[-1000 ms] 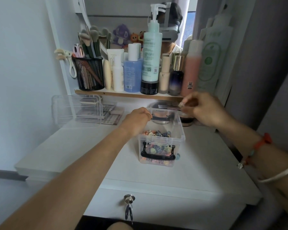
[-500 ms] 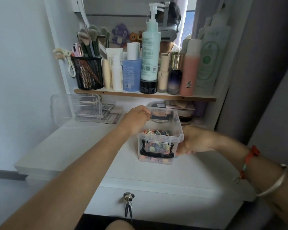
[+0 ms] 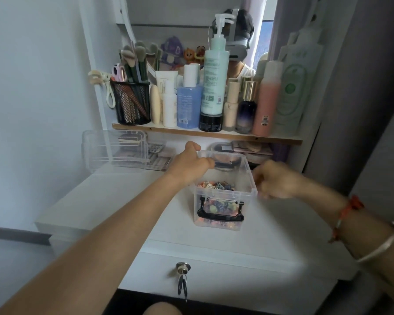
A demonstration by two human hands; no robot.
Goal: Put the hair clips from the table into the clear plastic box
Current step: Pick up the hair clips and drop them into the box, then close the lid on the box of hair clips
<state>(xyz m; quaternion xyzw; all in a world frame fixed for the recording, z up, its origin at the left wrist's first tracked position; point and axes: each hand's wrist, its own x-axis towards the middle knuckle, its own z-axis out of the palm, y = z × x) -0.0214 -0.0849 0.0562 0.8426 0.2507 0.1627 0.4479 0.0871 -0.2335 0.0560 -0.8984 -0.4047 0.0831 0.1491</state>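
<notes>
The box [image 3: 223, 189] sat open mid-table [image 3: 105, 201], long axis running away from you, black handle facing you. Clips [image 3: 216, 185] lay heaped inside, too small to tell apart. Your left hand [image 3: 191, 163] curled its fingers over the far-left rim. Your right hand [image 3: 275, 180] was at the right wall, blurred; I could not tell whether those fingers gripped.

Two hands, one clear box [image 3: 223, 201] holding too many small clips [image 3: 216, 185] to count, perhaps dozens; one second clear case [image 3: 114, 151], one keyed drawer lock [image 3: 183, 268]
</notes>
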